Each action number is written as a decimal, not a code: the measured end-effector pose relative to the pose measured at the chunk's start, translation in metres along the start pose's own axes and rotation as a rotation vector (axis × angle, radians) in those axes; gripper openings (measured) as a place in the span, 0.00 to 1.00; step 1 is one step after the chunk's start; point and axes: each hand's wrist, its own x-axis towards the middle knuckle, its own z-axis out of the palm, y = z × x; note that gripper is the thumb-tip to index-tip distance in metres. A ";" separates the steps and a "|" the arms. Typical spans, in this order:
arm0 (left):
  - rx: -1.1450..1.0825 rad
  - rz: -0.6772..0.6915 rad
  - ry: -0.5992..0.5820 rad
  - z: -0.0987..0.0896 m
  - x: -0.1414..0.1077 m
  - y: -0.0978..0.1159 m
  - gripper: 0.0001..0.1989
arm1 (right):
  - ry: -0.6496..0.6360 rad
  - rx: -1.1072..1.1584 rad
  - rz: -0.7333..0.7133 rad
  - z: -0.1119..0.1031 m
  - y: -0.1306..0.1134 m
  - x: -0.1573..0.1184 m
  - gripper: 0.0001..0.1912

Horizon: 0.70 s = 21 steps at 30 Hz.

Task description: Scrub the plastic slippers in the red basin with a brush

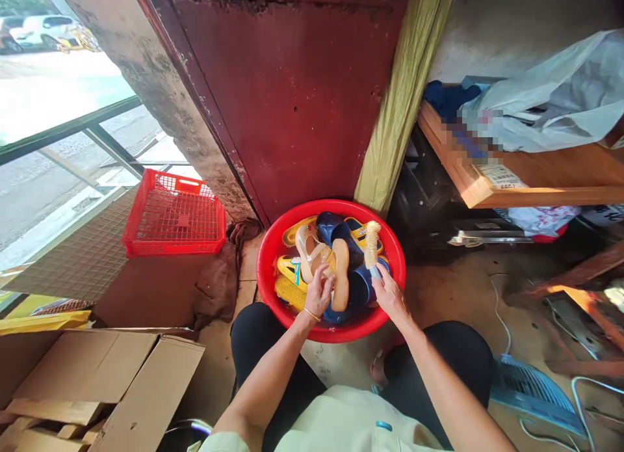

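Note:
A red basin (266, 244) stands between my knees with several slippers and sandals in it. My left hand (319, 294) grips a beige sandal (341, 273), its tan sole tilted up beside my fingers. Just behind that hand lies another pale beige sandal (306, 244) with wide straps. In my right hand (390, 297), over the basin's right side, is a scrub brush (372, 244) with a light blue handle; its pale bristles point upward, apart from the sandal. Navy slippers (332, 226) and yellow slippers (290, 292) lie around and under the sandals. Some water shows at the bottom.
A dark red door (292, 101) rises right behind the basin. On the left are a red plastic crate (180, 224) and cardboard boxes (82, 367). To the right stand a wooden table (550, 179) with a plastic sheet and a blue fan (536, 387) on the floor, with cables near it.

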 end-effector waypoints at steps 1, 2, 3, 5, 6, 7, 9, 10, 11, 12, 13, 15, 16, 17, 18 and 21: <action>-0.021 -0.026 0.010 0.002 0.001 -0.002 0.27 | -0.026 -0.002 -0.017 0.000 -0.005 -0.004 0.29; -0.032 -0.040 0.004 0.003 0.002 -0.005 0.27 | -0.071 -0.016 -0.043 0.001 -0.011 -0.011 0.28; -0.038 -0.046 0.002 0.005 0.003 -0.007 0.26 | -0.135 -0.050 -0.073 0.003 -0.017 -0.020 0.27; -0.069 -0.041 0.067 0.008 0.004 -0.010 0.24 | -0.286 -0.168 -0.125 0.008 -0.030 -0.042 0.27; -0.090 -0.041 0.121 0.009 0.004 -0.012 0.24 | -0.341 -0.233 -0.130 0.010 -0.035 -0.053 0.28; -0.111 -0.048 0.164 0.010 0.005 -0.014 0.23 | -0.377 -0.283 -0.135 0.011 -0.039 -0.061 0.28; -0.126 -0.091 0.183 0.010 0.006 -0.016 0.24 | -0.398 -0.370 -0.135 0.008 -0.042 -0.062 0.29; -0.117 -0.120 0.164 0.010 0.006 -0.016 0.25 | -0.389 -0.408 -0.129 0.005 -0.041 -0.055 0.29; -0.101 -0.145 0.140 0.010 0.005 -0.015 0.26 | -0.374 -0.445 -0.121 0.001 -0.040 -0.043 0.29; -0.081 -0.161 0.115 0.009 0.004 -0.014 0.26 | -0.351 -0.474 -0.099 -0.002 -0.039 -0.027 0.29; -0.059 -0.167 0.088 0.008 0.003 -0.012 0.27 | -0.330 -0.486 -0.076 -0.006 -0.038 -0.010 0.28; -0.007 -0.170 0.029 0.005 0.001 -0.008 0.28 | -0.268 -0.465 -0.034 -0.010 -0.037 0.022 0.27; 0.042 -0.177 0.011 0.002 0.000 -0.006 0.27 | -0.244 -0.445 -0.020 -0.011 -0.037 0.034 0.26; 0.117 -0.195 0.010 0.000 -0.001 -0.004 0.27 | -0.228 -0.427 -0.014 -0.011 -0.036 0.041 0.26; 0.217 -0.224 0.020 -0.004 -0.002 -0.002 0.27 | -0.219 -0.405 -0.017 -0.009 -0.034 0.042 0.26; 0.563 -0.332 0.018 -0.013 -0.001 -0.001 0.27 | -0.215 -0.314 -0.074 -0.001 -0.023 0.018 0.28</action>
